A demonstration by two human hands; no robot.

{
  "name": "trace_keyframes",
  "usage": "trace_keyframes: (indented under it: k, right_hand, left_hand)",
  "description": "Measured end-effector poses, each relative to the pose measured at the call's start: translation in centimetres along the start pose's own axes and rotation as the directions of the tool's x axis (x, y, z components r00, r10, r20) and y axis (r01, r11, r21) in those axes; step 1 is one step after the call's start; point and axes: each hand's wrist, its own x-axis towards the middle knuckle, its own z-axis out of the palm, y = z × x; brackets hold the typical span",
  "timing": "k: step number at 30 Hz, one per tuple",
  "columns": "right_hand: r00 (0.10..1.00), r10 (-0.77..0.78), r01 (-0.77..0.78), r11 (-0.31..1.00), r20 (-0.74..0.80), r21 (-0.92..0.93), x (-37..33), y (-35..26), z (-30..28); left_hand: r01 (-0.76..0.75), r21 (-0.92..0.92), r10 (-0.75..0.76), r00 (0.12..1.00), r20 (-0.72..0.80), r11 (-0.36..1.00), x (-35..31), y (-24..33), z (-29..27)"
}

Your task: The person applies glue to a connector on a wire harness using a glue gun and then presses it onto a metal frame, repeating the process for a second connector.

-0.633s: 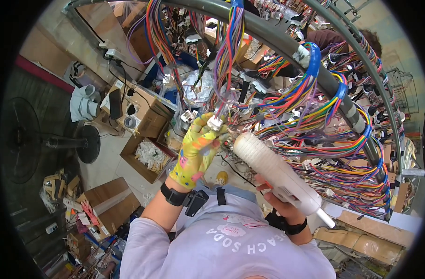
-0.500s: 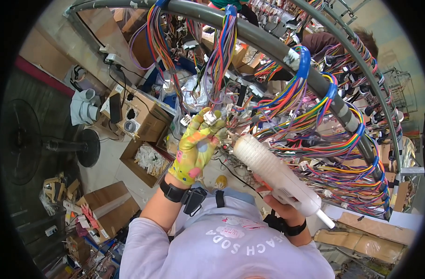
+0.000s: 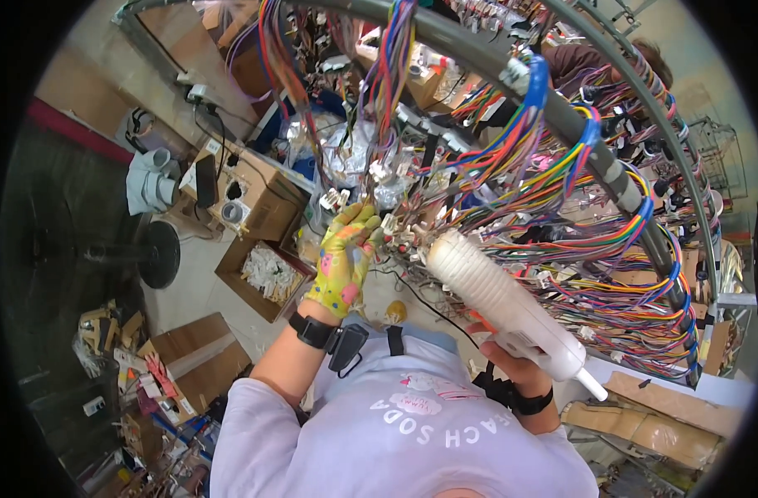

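My left hand [image 3: 346,253], in a yellow patterned glove, is raised beside the hanging wire ends with its fingers curled together. At its fingertips is a small white plug connector [image 3: 389,223] on a wire, apparently pinched; the thumb side is partly hidden. My right hand [image 3: 511,363] is wrapped round a white glue gun [image 3: 499,295] with a ribbed, wrapped front. Its tip points up and left toward the connectors, close to my left hand. From its rear a white glue stick [image 3: 593,385] pokes out. Another white connector [image 3: 334,199] hangs just above my left fingers.
A curved grey metal rail [image 3: 445,33] carries several bundles of coloured wires [image 3: 511,158]. At left stand cardboard boxes [image 3: 267,195], an open box of white parts [image 3: 271,282] and a black fan [image 3: 105,257]. A co-worker [image 3: 578,66] is beyond the rail. A black cord [image 3: 420,299] hangs below the gun.
My left hand has turned and drawn slightly left and down, and the white connector now sits at its fingertip edge. The glue gun has shifted a little right.
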Motion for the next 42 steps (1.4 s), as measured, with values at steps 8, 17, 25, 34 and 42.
trace_keyframes:
  k: [8,17,25,34,42]
  right_hand:
    - [0.99,0.131,-0.131,0.991,-0.048,0.005,-0.1,-0.6,1.0]
    - [0.989,0.113,-0.14,0.929,-0.097,-0.342,0.4,0.9,1.5]
    - [0.98,0.195,-0.196,0.959,-0.027,-0.204,3.9,1.4,3.9]
    - [0.896,0.256,-0.098,0.911,0.362,-0.401,6.3,4.8,4.1]
    - [0.891,0.161,0.083,0.862,0.424,-0.501,5.3,8.5,3.5]
  left_hand:
    - [0.039,0.019,-0.029,0.921,-0.388,0.999,9.9,-1.3,-17.1]
    - [-0.117,0.616,0.355,0.892,-0.278,0.779,11.5,0.6,-9.9]
    - [-0.007,0.346,0.104,0.959,-0.263,0.938,5.0,0.9,-12.3]
    - [0.032,-0.162,-0.07,0.97,-0.233,0.986,-1.5,0.8,-13.9]
    - [-0.186,-0.094,0.154,0.949,-0.276,0.978,-4.5,-0.1,-12.1]
